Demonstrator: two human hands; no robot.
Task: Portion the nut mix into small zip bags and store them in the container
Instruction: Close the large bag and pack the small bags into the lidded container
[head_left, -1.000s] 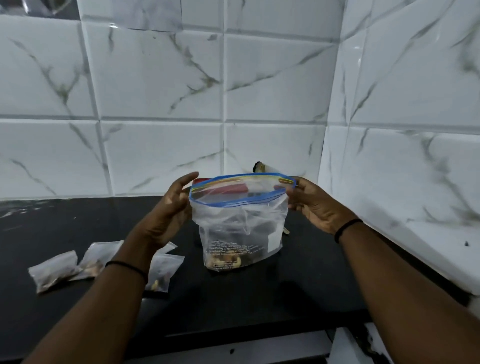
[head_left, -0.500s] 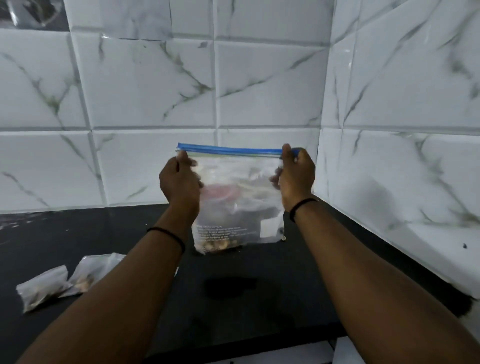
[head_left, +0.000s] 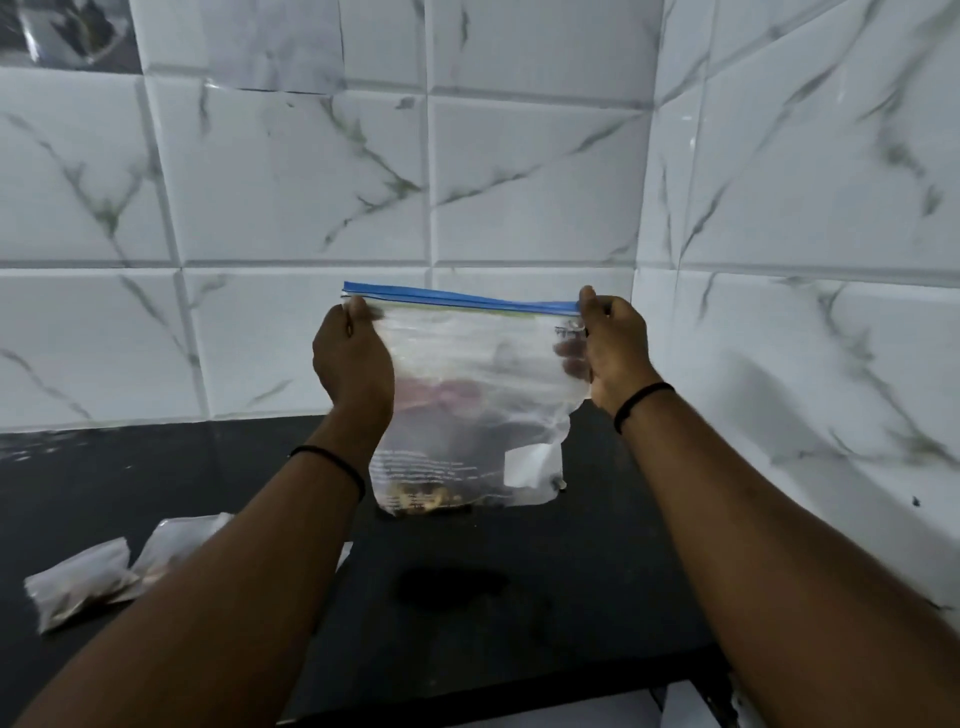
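A large clear zip bag (head_left: 467, 405) with a blue zip strip along its top hangs in the air above the black counter (head_left: 519, 597). A few nuts lie in its bottom. My left hand (head_left: 353, 364) pinches the bag's top left corner. At the top right corner my right hand (head_left: 610, 348) pinches it, fingers behind the plastic. The zip strip is stretched flat between both hands. Something red shows faintly through the bag. Small filled bags (head_left: 78, 584) lie on the counter at the lower left, partly hidden by my left forearm.
White marble-patterned tiles cover the back wall (head_left: 311, 208) and the right wall (head_left: 805, 260), which meet in a corner just behind the bag. The counter's front edge (head_left: 519, 701) runs along the bottom.
The bag's mouth was open a second ago; it has been lifted and pulled flat, the zip strip now a straight line. Both hands rose with it and hold the corners.
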